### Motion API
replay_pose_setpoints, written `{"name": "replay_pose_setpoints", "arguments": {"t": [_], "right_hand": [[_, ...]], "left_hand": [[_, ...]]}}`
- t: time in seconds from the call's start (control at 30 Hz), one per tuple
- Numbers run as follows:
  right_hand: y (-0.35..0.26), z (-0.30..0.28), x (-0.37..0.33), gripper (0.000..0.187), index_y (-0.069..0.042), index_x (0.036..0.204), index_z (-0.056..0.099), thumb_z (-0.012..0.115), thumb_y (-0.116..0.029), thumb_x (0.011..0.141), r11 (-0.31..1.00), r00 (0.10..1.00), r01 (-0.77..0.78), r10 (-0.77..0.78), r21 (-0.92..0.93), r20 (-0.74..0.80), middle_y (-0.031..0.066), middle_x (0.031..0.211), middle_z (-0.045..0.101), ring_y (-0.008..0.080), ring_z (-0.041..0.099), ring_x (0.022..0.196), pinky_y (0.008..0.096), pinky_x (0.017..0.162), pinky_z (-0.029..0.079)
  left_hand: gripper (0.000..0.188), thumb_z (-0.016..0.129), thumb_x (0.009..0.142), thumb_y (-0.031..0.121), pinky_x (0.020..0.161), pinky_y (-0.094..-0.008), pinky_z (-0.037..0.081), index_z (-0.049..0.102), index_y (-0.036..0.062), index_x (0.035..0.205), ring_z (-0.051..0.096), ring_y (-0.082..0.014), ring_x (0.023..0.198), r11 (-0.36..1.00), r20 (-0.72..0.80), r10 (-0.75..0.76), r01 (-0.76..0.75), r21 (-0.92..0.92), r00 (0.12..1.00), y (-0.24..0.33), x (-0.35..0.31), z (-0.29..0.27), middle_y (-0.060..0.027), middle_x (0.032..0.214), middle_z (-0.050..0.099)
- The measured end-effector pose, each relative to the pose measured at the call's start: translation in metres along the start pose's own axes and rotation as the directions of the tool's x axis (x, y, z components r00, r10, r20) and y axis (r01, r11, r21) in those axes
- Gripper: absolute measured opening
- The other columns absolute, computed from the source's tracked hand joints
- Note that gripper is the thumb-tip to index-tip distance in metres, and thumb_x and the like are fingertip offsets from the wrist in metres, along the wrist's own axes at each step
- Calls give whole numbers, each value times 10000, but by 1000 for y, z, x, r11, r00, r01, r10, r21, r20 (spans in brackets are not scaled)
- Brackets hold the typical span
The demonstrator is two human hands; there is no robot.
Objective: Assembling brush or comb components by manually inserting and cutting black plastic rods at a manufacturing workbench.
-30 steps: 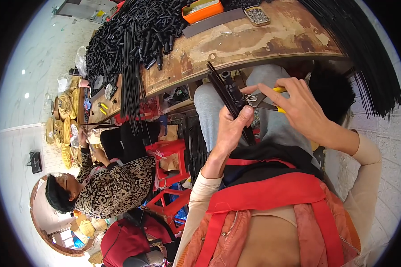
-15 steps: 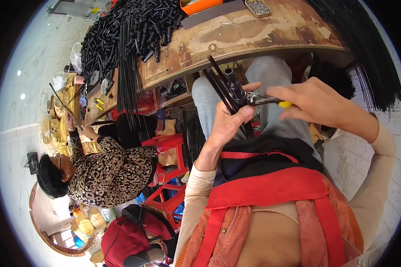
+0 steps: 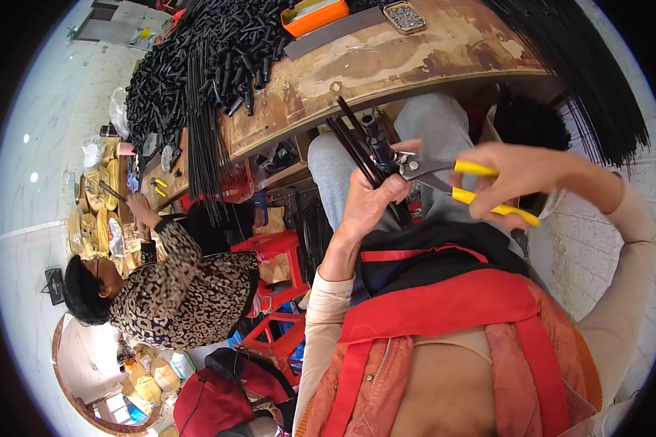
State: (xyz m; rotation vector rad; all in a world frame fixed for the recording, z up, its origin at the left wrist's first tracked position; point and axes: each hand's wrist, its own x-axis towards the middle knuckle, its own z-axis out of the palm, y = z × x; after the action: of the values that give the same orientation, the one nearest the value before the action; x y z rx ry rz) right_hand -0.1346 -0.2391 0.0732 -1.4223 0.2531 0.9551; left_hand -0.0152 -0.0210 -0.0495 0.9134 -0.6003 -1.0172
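Head view: one left hand (image 3: 369,202), which was closed around a dark tubular piece (image 3: 380,146) and slim black rods (image 3: 353,149), their ends jutting beyond its thumb. One right hand (image 3: 509,178), which was curled about yellow-handled pliers (image 3: 477,168), handles parted; the pliers' head lay just right of the left hand, beside the tubular piece (whether they touched could not be told). Beyond both hands stood one worn wooden bench (image 3: 306,109). Well left of the left hand sat a co-worker (image 3: 189,298) in patterned clothing.
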Motion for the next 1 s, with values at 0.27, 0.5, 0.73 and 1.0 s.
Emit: {"name": "replay_pose_setpoints", "arguments": {"t": [0.27,0.5,0.73,1.0], "right_hand": [[49,1,26,460,39,1061,519,577,-392,909,635,781,165,-551,-754,-294,126,649,562,200,567,521,337,497,454],[36,-4,39,709,37,1016,552,327,-633,960,922,988,-122,78,366,134,113,609,520,180,465,419,319,410,398],[19,8,34,582,2,978,501,326,-553,1004,997,994,10,-2,72,-107,86,600,548,104,476,408,225,388,374],[-4,-5,16,451,-46,907,475,366,-468,1024,994,974,-18,-8,-112,-226,65,622,550,90,497,442,228,406,380]], "left_hand": [[681,645,915,425,553,-253,314,429,-58,1345,354,-89,586,979,-142,64,-35,199,988,-8,-1,6,44,657,376],[584,589,952,419,590,-245,349,463,-33,1300,408,-82,671,997,36,13,-16,75,999,-2,-2,-11,20,752,451],[440,575,965,399,594,-260,357,493,-1,1128,395,-94,656,994,1,77,-77,74,997,-8,-3,-23,7,753,450],[219,551,998,246,556,-238,336,514,32,970,385,-67,626,991,-39,25,-19,130,999,-8,7,-16,31,708,450]]}}
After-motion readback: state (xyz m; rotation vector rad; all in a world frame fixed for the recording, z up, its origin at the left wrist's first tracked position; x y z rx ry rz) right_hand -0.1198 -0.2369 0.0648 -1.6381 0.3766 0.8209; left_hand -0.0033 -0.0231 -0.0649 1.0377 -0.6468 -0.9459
